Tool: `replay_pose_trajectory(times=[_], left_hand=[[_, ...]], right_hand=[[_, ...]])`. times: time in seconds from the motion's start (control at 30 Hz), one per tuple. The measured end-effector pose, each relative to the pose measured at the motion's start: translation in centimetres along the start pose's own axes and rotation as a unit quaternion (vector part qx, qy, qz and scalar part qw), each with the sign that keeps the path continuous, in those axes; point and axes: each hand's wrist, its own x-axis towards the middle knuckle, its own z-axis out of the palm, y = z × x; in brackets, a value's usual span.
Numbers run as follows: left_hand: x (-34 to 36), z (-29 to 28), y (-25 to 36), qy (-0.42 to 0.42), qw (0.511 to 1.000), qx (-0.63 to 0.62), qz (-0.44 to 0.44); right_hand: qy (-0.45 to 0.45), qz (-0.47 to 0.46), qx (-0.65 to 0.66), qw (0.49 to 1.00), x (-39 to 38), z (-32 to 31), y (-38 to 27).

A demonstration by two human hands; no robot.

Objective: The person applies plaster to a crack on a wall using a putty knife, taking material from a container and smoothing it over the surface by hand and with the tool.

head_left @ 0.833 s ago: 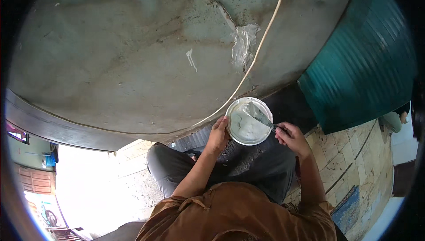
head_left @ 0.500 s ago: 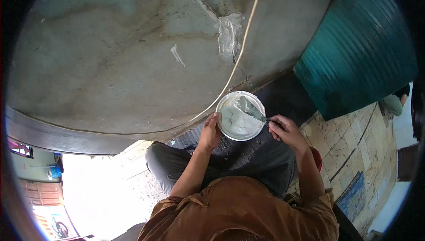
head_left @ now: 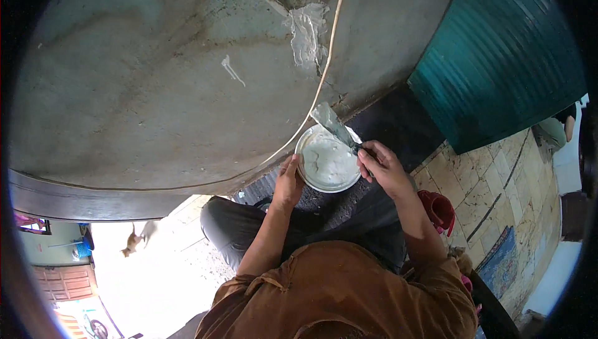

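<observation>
We hold a round, shallow white tub [head_left: 326,163] of thick, pale paste with a lumpy, wet surface just in front of our chest, above our dark-trousered lap. Our left hand [head_left: 288,183] is closed on the tub's left rim, fingers curled under it. Our right hand [head_left: 380,167] is closed around the dark handle of a putty knife [head_left: 333,124], whose flat metal blade, smeared grey-white, rises from the tub's upper right rim and tilts toward the wall.

That wall [head_left: 156,77] is rough, grey-green cement, stained and streaked. High on it sits a ragged patch of fresh white filler [head_left: 306,30], with a small white smear [head_left: 232,70] to its left. A thin cream cord [head_left: 330,58] runs down the wall past the patch. To the right stands a ribbed teal panel [head_left: 498,58], and below it the floor [head_left: 492,195] is irregular tan stone paving.
</observation>
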Motion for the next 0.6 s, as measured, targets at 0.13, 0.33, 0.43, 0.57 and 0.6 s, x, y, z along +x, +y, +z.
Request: replay_pose_trajectory(times=[0.13, 0.33, 0.43, 0.57, 0.6], left_hand=[[1.2, -1.1, -1.1, -0.007, 0.999, 0.04, -0.021], [5.1, -4.0, -4.3, -0.026, 0.998, 0.037, -0.052], [7.4, -5.2, -6.7, -0.027, 0.996, 0.036, -0.08], [10.5, -7.8, -9.9, -0.017, 0.993, 0.0, -0.115], [11.0, -8.9, -11.0, -0.012, 0.992, 0.011, -0.125]], right_hand=[[0.01, 0.001, 0.005, 1.0, 0.1, 0.0, 0.5], [0.043, 0.019, -0.032, 0.998, -0.4, -1.6, 0.9], [0.067, 0.02, -0.032, 0.997, -0.5, -2.3, 1.6], [0.09, 0.041, -0.03, 0.995, -0.4, -2.7, 3.4], [0.1, 0.057, -0.039, 0.993, -0.4, -2.7, 3.8]])
